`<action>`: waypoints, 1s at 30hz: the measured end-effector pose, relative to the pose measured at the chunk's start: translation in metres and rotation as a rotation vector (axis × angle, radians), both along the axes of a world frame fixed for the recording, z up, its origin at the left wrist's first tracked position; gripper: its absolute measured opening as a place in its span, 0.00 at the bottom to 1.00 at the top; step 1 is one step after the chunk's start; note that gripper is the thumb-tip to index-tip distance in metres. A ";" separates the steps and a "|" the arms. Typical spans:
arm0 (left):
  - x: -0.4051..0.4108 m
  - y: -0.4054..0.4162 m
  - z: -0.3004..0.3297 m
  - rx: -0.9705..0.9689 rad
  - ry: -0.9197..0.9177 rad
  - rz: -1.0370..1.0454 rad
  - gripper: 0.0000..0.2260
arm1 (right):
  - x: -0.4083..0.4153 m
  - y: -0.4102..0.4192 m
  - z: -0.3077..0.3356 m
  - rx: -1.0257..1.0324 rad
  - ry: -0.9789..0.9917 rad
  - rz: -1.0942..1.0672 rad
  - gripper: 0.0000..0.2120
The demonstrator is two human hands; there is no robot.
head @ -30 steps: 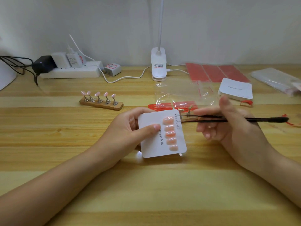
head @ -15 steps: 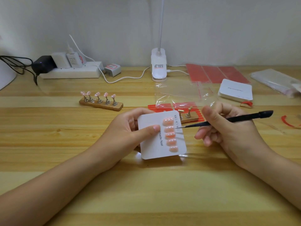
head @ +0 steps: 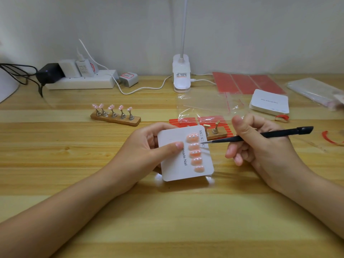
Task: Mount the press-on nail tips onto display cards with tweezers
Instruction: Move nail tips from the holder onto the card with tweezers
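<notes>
Display card [head: 174,162] between left-hand fingers [head: 172,146]

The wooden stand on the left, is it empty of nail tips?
No, the wooden stand carries pink nail tips on each of its five metal posts.

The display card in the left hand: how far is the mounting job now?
Done: five pink nail tips sit in a column on the display card that the left hand holds. In hand: the right hand grips black tweezers, their point at the second tip. Left: five more tips wait on the wooden stand, and blank cards lie stacked behind.
</notes>
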State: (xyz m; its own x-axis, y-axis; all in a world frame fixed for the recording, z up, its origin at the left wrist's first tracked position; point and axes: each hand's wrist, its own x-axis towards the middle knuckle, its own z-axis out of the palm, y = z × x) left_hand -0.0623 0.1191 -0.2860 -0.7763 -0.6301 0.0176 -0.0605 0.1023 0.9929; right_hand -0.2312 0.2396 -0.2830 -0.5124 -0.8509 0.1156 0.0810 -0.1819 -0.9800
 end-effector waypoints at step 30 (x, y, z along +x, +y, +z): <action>-0.004 0.000 -0.003 -0.080 -0.040 0.052 0.08 | 0.010 0.008 -0.001 -0.315 1.004 0.029 0.10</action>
